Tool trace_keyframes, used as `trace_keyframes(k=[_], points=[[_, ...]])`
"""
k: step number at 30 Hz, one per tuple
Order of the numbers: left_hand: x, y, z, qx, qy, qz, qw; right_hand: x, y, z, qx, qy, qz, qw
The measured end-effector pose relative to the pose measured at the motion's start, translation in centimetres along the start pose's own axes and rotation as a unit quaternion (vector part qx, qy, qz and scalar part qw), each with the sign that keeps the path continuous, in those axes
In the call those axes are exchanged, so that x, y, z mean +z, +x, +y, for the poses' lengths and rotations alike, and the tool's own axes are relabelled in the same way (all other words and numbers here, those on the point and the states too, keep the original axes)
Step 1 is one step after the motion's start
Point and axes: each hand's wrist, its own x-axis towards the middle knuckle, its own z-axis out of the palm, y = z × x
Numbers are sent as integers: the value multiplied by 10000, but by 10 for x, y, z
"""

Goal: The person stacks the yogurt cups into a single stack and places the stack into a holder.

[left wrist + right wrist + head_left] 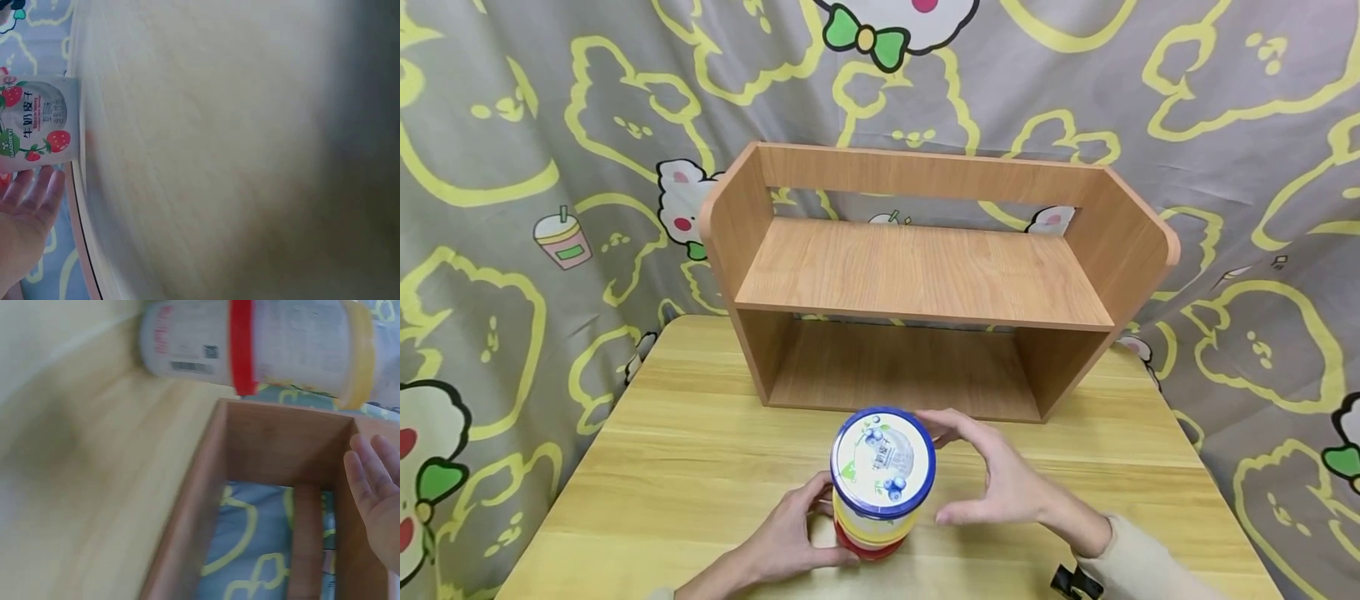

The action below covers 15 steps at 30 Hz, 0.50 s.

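Three jars stand stacked on the table near its front edge. The top one has a blue-rimmed lid (883, 462) printed with blueberries; below it show a yellow lid (357, 356) and a red lid (242, 347). The bottom jar, with strawberries on its label (37, 125), shows in the left wrist view. My left hand (782, 533) is at the lower left of the stack, thumb and fingers spread around its side; whether they touch it is unclear. To the right, my right hand (992, 475) is held with fingers and thumb apart, its fingertips near the top jar.
A two-tier wooden shelf (925, 275) stands behind the jars on the wooden table (685, 433). A grey curtain (617, 108) with yellow cartoon outlines hangs around the table. A small black clip-like item (1075, 582) is at the right sleeve.
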Motion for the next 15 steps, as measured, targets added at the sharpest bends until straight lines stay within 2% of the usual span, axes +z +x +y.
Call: trace_keyframes(k=[15], points=[[1,0,0,-26,52,6,10000,38,-46,35,816,120,280,9962]])
